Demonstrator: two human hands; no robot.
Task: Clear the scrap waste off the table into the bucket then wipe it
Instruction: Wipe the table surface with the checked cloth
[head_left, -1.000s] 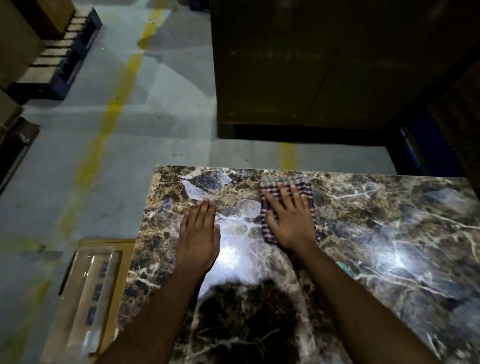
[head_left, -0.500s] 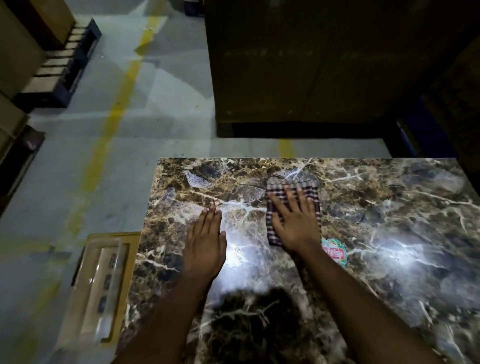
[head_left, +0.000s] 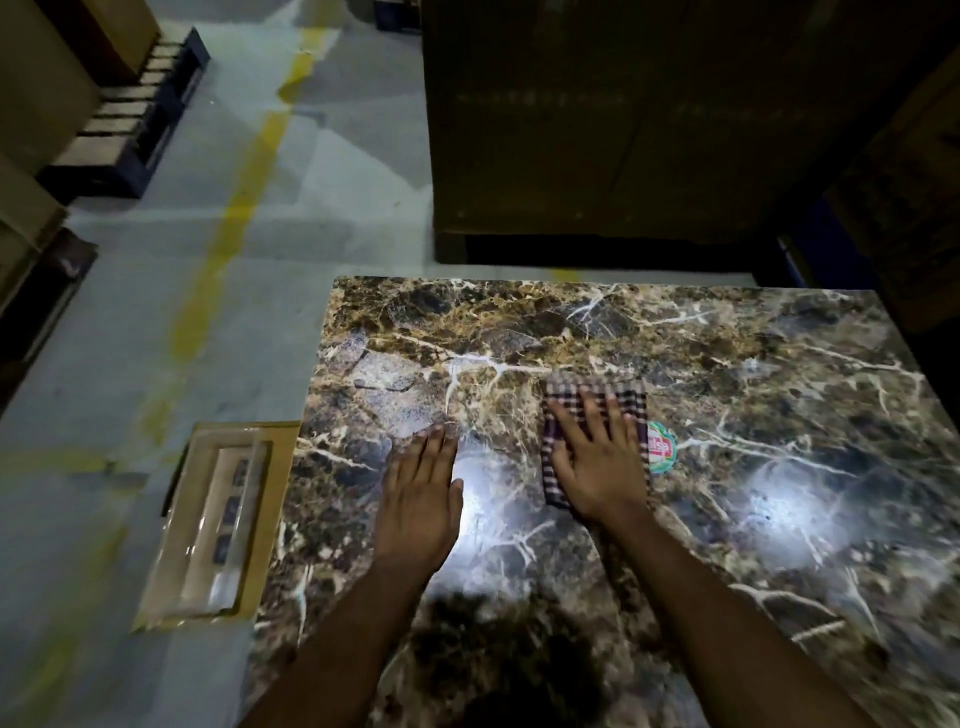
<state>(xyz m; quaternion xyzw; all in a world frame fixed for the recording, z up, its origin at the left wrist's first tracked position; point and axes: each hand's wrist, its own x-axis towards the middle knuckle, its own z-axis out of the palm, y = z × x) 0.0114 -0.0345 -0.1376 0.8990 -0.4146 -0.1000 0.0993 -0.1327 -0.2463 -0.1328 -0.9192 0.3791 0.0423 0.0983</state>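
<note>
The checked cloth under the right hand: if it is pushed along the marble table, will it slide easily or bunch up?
The checked cloth looks thin and soft, so probably floppy. The table shines, likely smooth, so sliding seems easy. The right hand lies flat, which may limit bunching.

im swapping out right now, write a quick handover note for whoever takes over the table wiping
Left hand: flat on the marble table, fingers straight, holding nothing.
Right hand: pressing flat on the checked cloth, mid-table.
A round sticker lies on the table, touching the cloth's right edge.
Done: no loose scrap shows on the table; wiping is under way.
Left: wipe the remaining surface, including the far side and right side. Check whether the sticker is scrap or stuck on.
The bucket is not in view. A cardboard box with a clear plastic tray sits on the floor by the table's left edge.
</note>
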